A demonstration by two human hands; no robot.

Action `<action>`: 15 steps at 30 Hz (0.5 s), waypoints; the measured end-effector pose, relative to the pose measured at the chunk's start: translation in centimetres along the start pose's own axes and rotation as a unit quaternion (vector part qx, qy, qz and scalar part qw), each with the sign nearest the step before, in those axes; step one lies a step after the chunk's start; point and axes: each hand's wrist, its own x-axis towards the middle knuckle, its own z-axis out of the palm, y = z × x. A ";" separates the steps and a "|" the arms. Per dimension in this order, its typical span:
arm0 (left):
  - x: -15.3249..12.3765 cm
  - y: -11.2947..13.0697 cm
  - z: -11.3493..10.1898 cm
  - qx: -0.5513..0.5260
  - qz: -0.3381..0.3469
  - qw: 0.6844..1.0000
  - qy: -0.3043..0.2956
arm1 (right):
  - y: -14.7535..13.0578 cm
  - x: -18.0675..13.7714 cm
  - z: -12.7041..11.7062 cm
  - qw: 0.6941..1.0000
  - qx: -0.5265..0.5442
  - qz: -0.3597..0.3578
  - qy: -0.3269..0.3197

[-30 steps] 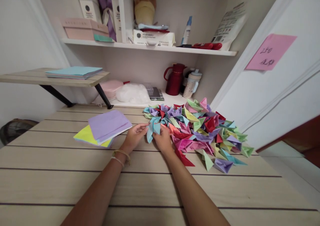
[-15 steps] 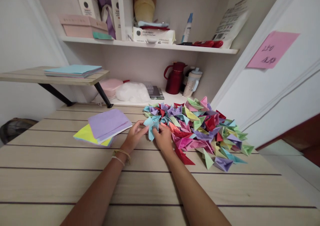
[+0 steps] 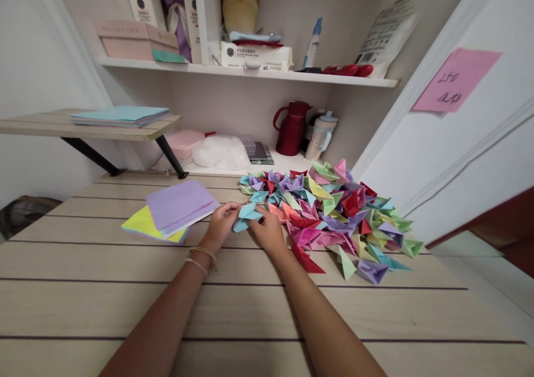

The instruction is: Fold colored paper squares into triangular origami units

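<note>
A folded light-blue paper is held between my two hands, a little above the slatted table. My left hand pinches its left side between thumb and fingers. On the other side, my right hand grips the right edge, its fingertips partly hidden behind the paper. Close to my right hand spreads a heap of folded paper boats in many colours. Left of my left hand lie a purple paper sheet and, under it, a yellow sheet.
A small raised shelf at the left carries a stack of coloured paper. Along the back stand a red jug, a pale cup and a white plastic bag. A pink note hangs on the right wall.
The light-blue paper has turned and its shape has changed: it is now more compact, with flaps spread sideways. Both hands have shifted slightly left with it.
</note>
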 end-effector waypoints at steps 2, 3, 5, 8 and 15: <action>-0.2 0.1 0.0 0.006 0.012 1.000 -0.017 | -0.1 -0.1 -0.1 1.000 0.001 -0.009 -0.008; -0.3 0.3 0.0 0.012 0.019 0.999 -0.035 | -0.2 -0.1 -0.1 1.000 0.001 -0.011 -0.006; -0.7 0.8 0.0 0.033 0.037 0.995 -0.082 | -0.3 -0.2 -0.2 1.000 0.001 -0.006 -0.002; -1.2 1.5 -0.1 0.097 0.078 0.979 -0.160 | -0.3 -0.2 -0.2 1.000 0.016 -0.002 0.004; -1.0 0.5 0.2 0.179 0.153 0.949 -0.208 | 0.2 0.2 0.0 0.998 0.019 0.017 0.052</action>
